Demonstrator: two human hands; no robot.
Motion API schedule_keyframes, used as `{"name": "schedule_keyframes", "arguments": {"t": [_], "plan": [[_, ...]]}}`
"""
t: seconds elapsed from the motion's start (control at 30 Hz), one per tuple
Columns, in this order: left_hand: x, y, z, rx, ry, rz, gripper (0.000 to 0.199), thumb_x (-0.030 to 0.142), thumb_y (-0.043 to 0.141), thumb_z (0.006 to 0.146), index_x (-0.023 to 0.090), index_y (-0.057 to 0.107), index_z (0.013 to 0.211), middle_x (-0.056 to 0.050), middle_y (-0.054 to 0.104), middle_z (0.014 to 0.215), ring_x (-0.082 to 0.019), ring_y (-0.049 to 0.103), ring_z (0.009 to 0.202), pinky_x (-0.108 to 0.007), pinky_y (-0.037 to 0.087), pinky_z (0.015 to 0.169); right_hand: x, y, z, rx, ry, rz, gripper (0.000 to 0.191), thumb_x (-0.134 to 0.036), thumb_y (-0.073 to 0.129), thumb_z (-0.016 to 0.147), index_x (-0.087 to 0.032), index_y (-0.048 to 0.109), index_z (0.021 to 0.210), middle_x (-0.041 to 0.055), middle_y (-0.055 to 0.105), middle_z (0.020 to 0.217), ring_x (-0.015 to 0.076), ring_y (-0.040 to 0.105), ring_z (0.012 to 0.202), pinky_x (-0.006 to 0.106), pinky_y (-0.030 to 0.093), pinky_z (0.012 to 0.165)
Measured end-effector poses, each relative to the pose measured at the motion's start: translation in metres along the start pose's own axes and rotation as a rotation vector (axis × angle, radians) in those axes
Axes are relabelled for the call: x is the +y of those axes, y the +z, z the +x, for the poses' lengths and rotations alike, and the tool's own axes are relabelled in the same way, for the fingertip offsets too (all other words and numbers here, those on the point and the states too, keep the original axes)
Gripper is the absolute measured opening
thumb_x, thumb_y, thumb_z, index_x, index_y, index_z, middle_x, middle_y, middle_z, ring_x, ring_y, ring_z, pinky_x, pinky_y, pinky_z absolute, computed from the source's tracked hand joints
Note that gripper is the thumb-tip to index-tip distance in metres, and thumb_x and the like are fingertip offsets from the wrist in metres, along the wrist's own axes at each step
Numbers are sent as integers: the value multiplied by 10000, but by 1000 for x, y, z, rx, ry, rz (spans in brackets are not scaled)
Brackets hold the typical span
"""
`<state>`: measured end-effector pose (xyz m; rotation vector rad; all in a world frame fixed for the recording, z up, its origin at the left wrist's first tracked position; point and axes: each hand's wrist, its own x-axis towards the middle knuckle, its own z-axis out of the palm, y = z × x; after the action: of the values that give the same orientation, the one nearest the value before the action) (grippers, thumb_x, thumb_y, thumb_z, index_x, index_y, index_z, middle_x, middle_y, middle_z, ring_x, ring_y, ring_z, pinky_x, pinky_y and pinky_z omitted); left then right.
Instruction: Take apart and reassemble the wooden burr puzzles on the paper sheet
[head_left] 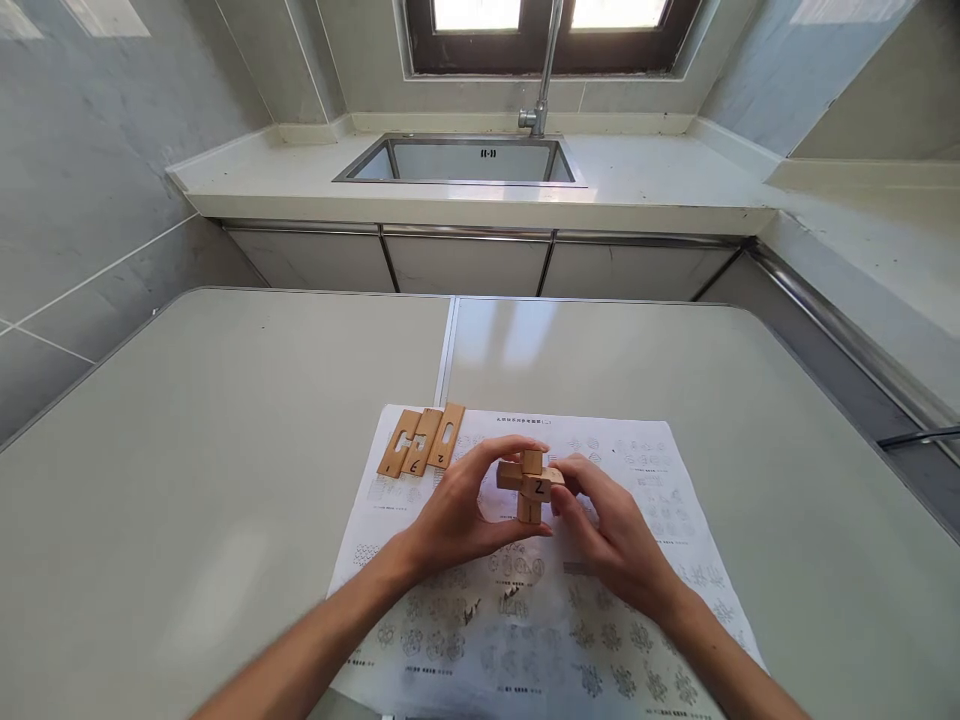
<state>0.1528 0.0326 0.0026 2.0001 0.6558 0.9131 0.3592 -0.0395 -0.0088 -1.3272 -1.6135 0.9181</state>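
Note:
A small wooden interlocking puzzle (534,487) made of crossed blocks, one marked with a handwritten number, is held up over the printed sheet (637,560). My left hand (457,510) grips it from top and bottom between thumb and fingers. On the other side, my right hand (611,520) pinches the block end that sticks out to the right. To the left of my left hand lie three flat wooden pieces with cut-out slots and handwritten numbers: one at the left (398,444), one in the middle (421,442) and one at the right (447,436).
The sheet with rows of line drawings rests on a pale table (225,450) with a seam down its middle. Beyond the table is a white counter (645,165) with a metal sink (465,183) and a faucet (536,115) under a window. Tiled walls stand at both sides.

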Motion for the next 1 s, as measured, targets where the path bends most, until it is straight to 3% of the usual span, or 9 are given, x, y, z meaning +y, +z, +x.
{"name": "schedule_keyframes", "arguments": {"t": [0.23, 0.47, 0.57, 0.7, 0.8, 0.9, 1.0], "plan": [[-3, 0, 0, -36, 50, 28, 758, 333, 917, 813, 311, 506, 1449, -80, 696, 1350, -267, 684, 1215, -419, 569, 1039, -3, -4, 2, -87, 175, 212, 390, -532, 472, 1088, -227, 587, 875, -12, 535, 755, 169, 482, 695, 314, 378, 661], [-3, 2, -3, -39, 186, 78, 724, 331, 858, 884, 327, 461, 1489, -105, 698, 1362, -280, 671, 1246, -451, 586, 1028, 0, -8, 5, -210, 263, 411, 405, -558, 504, 1058, -220, 573, 845, -26, 489, 727, 158, 444, 682, 302, 359, 662], [-5, 4, -5, -51, 146, 107, 734, 321, 819, 921, 336, 409, 1530, -112, 661, 1422, -286, 648, 1300, -471, 578, 1059, 1, -6, 7, -179, 273, 404, 404, -560, 515, 1057, -224, 555, 837, -33, 493, 710, 152, 446, 666, 296, 357, 654], [-7, -1, -5, -51, 79, 219, 829, 343, 779, 949, 353, 269, 1603, -121, 566, 1543, -308, 557, 1431, -531, 510, 1166, 3, -3, 10, -43, 266, 370, 416, -572, 491, 1064, -227, 546, 838, -34, 519, 689, 150, 469, 634, 293, 384, 641], [-9, -13, -1, -74, 79, 350, 861, 410, 756, 960, 343, 211, 1623, -135, 473, 1629, -324, 481, 1499, -566, 449, 1221, 6, -6, 15, 205, 244, 209, 425, -560, 482, 1063, -227, 558, 810, -39, 499, 664, 149, 448, 611, 286, 365, 600], [-12, -29, 5, -68, 38, 515, 704, 448, 683, 1001, 319, 306, 1581, -132, 466, 1632, -332, 444, 1522, -582, 416, 1237, 12, -14, 19, 432, 233, 50, 402, -549, 521, 1036, -222, 606, 819, -40, 512, 651, 151, 439, 595, 284, 365, 579], [-19, -44, 11, -46, -22, 712, 574, 498, 608, 1027, 295, 402, 1523, -120, 479, 1621, -348, 397, 1543, -603, 386, 1237, 22, -27, 24, 557, 222, -8, 391, -534, 543, 1014, -217, 625, 801, -19, 598, 703, 157, 493, 628, 285, 404, 608]]}}
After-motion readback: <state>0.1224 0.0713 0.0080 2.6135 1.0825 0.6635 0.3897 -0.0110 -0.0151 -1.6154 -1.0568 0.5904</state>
